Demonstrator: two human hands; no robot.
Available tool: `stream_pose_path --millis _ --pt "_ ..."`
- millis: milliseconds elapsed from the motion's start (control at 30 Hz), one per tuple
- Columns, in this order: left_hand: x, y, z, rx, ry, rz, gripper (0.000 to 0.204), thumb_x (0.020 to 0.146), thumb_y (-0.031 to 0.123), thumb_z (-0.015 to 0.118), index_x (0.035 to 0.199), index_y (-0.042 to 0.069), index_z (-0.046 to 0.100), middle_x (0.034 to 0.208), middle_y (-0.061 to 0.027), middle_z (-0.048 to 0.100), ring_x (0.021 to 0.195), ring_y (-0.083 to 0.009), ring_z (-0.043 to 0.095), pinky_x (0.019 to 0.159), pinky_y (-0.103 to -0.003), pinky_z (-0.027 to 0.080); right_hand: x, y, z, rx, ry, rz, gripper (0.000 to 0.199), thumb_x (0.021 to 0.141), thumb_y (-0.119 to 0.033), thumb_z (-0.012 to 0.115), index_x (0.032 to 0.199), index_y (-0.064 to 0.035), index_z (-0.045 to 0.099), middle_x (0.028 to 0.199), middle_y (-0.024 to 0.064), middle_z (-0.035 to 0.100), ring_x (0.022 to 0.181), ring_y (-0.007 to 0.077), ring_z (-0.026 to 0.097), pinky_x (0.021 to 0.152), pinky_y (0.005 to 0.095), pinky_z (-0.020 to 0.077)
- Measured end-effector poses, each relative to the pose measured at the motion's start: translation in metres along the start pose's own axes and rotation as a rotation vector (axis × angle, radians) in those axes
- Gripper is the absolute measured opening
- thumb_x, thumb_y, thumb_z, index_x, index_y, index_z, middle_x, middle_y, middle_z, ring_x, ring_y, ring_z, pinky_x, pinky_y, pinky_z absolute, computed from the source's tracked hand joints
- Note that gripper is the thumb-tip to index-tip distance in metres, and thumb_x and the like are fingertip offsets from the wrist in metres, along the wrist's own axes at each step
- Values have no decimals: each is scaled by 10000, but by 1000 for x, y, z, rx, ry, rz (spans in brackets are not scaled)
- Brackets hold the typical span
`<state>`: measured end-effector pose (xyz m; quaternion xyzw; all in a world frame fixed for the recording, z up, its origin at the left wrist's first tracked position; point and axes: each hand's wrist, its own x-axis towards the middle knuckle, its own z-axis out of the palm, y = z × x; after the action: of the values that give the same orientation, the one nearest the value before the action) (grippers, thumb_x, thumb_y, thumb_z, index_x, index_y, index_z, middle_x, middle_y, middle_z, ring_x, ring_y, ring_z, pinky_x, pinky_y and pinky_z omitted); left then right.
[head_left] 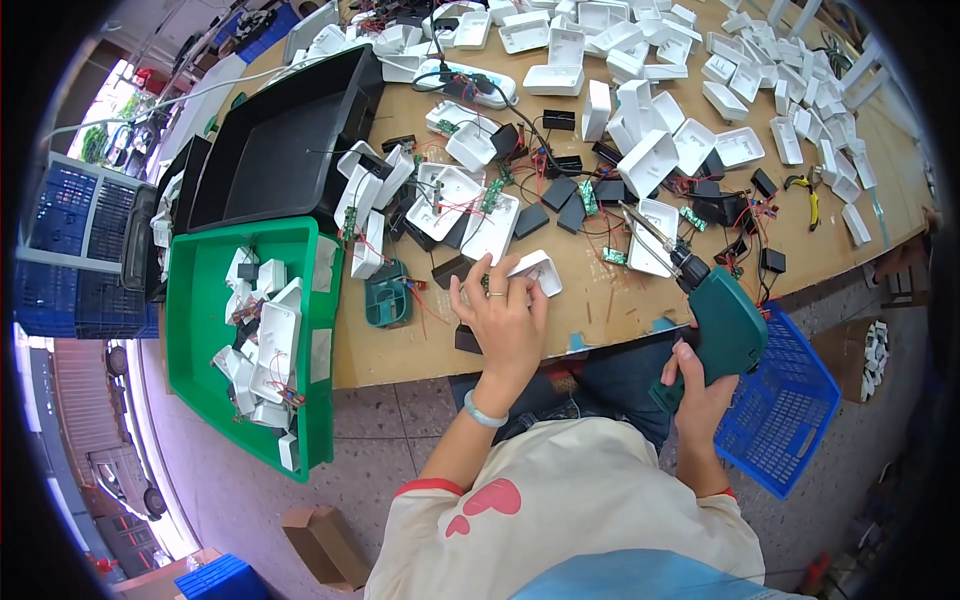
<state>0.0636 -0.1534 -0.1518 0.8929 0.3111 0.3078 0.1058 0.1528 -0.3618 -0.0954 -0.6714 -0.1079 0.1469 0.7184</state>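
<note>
My right hand (693, 390) is wrapped round the grip of a dark green power screwdriver (728, 325). Its long bit points to the upper left, over a white plastic case (655, 237). My left hand (503, 318), with a ring on one finger, reaches over the table's front edge with fingers stretched out. Against those fingers lies a small white plastic shell (540, 271); whether they press on it I cannot tell. Just beyond are a white case half (491, 232) and a green circuit board (492, 195) with red wires. A small dark green bin (386, 296) stands to the left.
A green tray (322, 340) with white cases and wires sits at the left, before a large black tray (270, 140). White shells (640, 40) heap up at the back. Yellow-handled pliers (813, 205) lie at the right. A blue basket (775, 430) stands below the table edge.
</note>
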Motion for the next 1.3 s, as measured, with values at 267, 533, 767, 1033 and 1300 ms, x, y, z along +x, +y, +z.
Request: stream_pose_path --millis 267,533,767,1033,1300 --pt "-3 -3 1 -19 32 17 95 825 124 743 824 78 659 1233 -74 632 1294 -346 495 1128 -619 252 11 1 -6 106 128 -16 281 945 -61 626 1198 46 566 851 94 607 568 138 536 543 282 443" --pt "-7 -8 -1 24 28 70 129 825 133 743 856 33 668 1257 -102 629 1276 -352 503 1115 -647 287 26 -13 1 93 156 -81 245 983 -87 619 1203 8 571 873 80 599 622 135 537 568 291 450" --pt "-4 -11 1 6 18 77 130 825 138 750 857 40 670 1263 -86 627 1266 -340 513 1099 -652 310 39 -16 24 71 168 -104 269 986 -100 617 1234 -8 567 874 62 573 619 128 530 561 288 445" --pt "-1 -9 2 6 25 104 127 824 135 754 866 56 665 1272 -74 622 1258 -335 519 1095 -643 312 52 -23 39 92 211 -71 334 956 -94 612 1265 14 548 808 61 553 565 115 505 526 266 440" --pt "-9 -13 -4 -14 -1 62 102 844 138 756 877 78 680 1247 -71 628 1261 -332 523 1101 -622 294 50 -23 32 178 145 -22 351 951 -121 627 1269 -4 534 807 52 554 563 115 506 518 271 440"
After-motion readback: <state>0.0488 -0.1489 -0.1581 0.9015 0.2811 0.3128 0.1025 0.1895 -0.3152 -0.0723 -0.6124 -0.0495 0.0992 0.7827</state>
